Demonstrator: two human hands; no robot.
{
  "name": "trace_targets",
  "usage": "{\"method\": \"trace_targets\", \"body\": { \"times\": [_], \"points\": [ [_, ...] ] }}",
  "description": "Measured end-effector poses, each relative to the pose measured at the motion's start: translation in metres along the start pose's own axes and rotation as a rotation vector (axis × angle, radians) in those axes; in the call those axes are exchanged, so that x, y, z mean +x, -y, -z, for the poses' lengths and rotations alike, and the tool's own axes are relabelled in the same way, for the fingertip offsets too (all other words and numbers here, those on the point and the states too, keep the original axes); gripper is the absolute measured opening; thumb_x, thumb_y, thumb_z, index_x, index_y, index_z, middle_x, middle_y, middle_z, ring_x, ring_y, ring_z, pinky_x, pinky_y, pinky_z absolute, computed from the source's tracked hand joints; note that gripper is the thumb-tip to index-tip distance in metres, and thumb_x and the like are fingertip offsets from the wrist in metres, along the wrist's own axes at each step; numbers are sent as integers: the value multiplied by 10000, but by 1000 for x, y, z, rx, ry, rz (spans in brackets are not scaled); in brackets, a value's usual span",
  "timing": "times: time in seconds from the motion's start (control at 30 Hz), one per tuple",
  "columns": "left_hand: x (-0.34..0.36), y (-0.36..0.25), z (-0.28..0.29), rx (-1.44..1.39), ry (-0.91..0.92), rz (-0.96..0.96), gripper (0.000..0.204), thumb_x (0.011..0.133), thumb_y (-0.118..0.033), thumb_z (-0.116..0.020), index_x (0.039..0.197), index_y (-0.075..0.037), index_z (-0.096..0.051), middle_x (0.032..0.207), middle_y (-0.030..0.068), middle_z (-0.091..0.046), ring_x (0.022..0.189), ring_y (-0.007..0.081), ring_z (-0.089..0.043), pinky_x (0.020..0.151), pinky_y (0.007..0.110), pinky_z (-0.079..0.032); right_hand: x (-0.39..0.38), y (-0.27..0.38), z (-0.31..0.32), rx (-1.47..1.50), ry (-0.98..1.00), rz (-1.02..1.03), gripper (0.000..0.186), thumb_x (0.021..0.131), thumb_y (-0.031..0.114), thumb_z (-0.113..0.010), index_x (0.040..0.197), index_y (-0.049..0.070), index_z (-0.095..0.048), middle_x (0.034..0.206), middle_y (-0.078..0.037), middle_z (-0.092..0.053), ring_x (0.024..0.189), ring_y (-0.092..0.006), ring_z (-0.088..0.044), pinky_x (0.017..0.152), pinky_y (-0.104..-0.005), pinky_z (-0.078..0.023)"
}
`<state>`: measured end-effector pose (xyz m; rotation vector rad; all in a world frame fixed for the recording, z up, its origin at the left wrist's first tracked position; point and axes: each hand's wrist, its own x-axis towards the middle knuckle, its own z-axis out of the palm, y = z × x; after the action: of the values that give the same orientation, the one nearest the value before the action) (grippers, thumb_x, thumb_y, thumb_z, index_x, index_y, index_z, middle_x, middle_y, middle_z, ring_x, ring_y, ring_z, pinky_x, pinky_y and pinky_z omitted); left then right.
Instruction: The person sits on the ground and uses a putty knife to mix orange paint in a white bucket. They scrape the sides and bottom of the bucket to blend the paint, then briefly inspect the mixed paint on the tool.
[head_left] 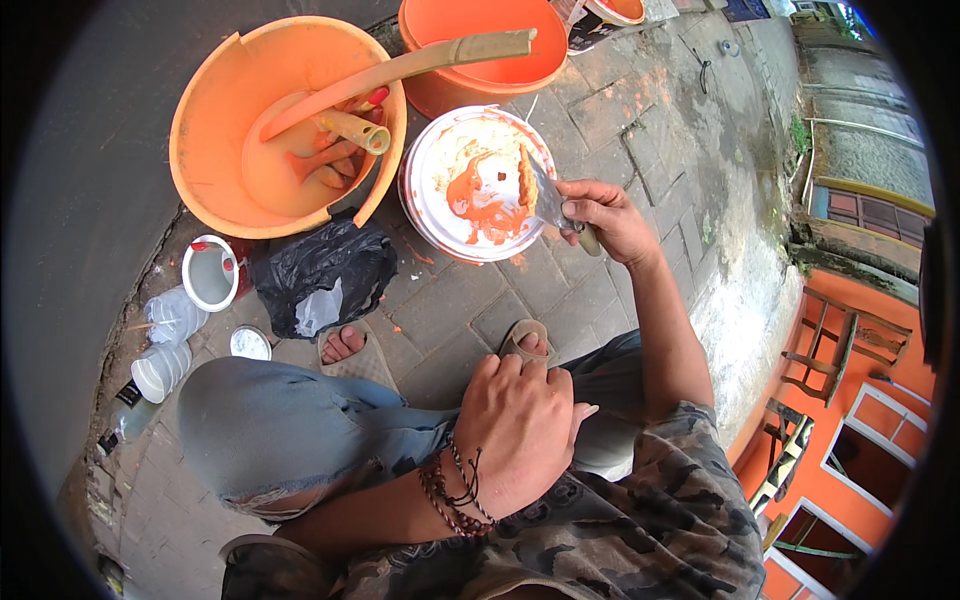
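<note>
My right hand [608,217] is closed on the handle of a putty knife [549,198]. Its flat metal blade rests at the right side of a round white lid [443,168] and carries a ridge of orange-brown paste [526,178] along its edge. Smears of orange paste [485,208] spread over the lid, which sits on top of a pail. In front of my body, over my legs, lies my left hand [513,432], back upward, with braided bracelets at the wrist. Its fingers curl under, and whether they hold anything is hidden.
A broken-rimmed orange bucket [205,110] holds murky orange liquid, bamboo pieces and tools. Another orange bucket [440,88] stands beside it. Near my feet are a black plastic bag [350,260], a white pot [208,300], a small lid [250,344] and a clear bottle [132,418].
</note>
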<state>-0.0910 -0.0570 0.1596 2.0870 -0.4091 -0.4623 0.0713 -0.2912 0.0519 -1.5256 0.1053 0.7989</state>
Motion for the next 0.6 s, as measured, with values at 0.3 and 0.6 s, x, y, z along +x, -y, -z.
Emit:
{"method": "trace_targets", "body": {
  "times": [0.3, 0.6],
  "points": [
    [8, -7, -8, 34, -1, -23, 322, 927, -325, -656, 839, -16, -640, 788, 129, -618, 815, 293, -602, 833, 420, -434, -4, -5, 12, 229, 125, -11, 316, 883, 69, -623, 1182, -7, -692, 915, -70, -675, 644, -161, -544, 562, -310, -449],
    [15, -11, -11, 52, 49, -24, 329, 932, -335, -643, 878, -10, -647, 799, 130, -622, 828, 282, -602, 845, 412, -432, -5, -6, 4, 174, 142, -108, 358, 907, 140, -609, 1230, -12, -635, 664, -58, -565, 523, -160, -498, 519, -317, -408]
  ]
}}
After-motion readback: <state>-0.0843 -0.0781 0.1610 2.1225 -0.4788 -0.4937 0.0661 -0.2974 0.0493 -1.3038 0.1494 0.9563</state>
